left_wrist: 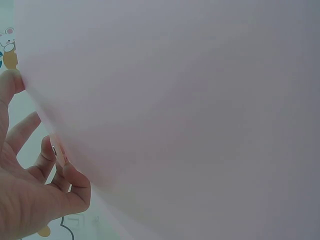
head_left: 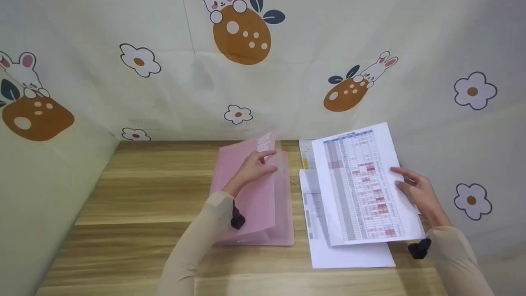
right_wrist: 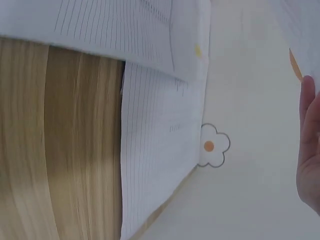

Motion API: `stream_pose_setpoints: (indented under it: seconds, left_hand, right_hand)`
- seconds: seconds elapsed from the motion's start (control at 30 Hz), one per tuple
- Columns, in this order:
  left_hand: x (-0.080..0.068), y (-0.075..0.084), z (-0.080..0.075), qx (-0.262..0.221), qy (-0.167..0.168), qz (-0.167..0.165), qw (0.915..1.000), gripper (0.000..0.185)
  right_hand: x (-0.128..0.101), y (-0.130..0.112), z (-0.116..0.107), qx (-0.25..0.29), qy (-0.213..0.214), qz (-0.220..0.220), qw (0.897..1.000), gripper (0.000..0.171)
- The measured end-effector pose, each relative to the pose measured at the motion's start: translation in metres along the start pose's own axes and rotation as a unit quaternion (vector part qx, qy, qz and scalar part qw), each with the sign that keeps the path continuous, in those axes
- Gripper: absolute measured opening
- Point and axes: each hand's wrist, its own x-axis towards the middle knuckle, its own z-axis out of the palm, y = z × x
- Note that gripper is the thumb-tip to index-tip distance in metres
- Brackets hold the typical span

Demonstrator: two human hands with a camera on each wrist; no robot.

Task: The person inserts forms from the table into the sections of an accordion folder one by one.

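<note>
A pink plastic folder (head_left: 263, 205) lies on the wooden table (head_left: 135, 197) with its front cover (left_wrist: 200, 110) lifted. My left hand (head_left: 257, 164) holds that cover up by its upper edge, thumb and fingers on either side of it. My right hand (head_left: 415, 189) pinches the right edge of a printed sheet (head_left: 361, 185) with a table of red and grey cells, raised a little above a stack of white papers (head_left: 349, 250). In the right wrist view the sheet (right_wrist: 125, 30) hangs over the papers (right_wrist: 150, 165), and only the fingers (right_wrist: 310, 145) show at the right edge.
A cream cloth with flowers, rabbits and brown eggs (head_left: 242, 37) walls the table at the back and both sides. Bare wood stretches left of the folder and along the front edge. Another printed page (head_left: 306, 154) peeks out behind the stack.
</note>
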Motion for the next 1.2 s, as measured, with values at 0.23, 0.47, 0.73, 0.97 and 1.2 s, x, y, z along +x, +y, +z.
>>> stream_pose_setpoints:
  seconds: [0.23, 0.47, 0.73, 0.97, 1.2]
  left_hand:
    - [-0.001, 0.001, 0.0, -0.001, 0.006, 0.024, 0.9997, 0.049]
    - [-0.001, 0.001, -0.001, 0.004, 0.009, 0.037, 0.9993, 0.048]
    - [-0.001, 0.001, -0.001, 0.0, 0.004, 0.013, 0.9999, 0.048]
    - [-0.002, 0.001, -0.001, -0.007, 0.001, 0.018, 0.9998, 0.048]
    - [-0.001, 0.001, 0.0, -0.001, 0.008, 0.023, 0.9997, 0.048]
  right_hand:
    - [0.002, -0.008, 0.016, 0.05, 0.015, -0.001, 0.999, 0.036]
    - [0.003, -0.013, 0.033, 0.134, 0.022, 0.005, 0.991, 0.035]
    - [0.004, -0.021, 0.053, 0.169, 0.038, 0.026, 0.985, 0.038]
    - [0.004, -0.03, 0.069, 0.195, 0.048, 0.046, 0.978, 0.04]
    - [0.006, -0.038, 0.083, 0.223, 0.057, 0.068, 0.971, 0.042]
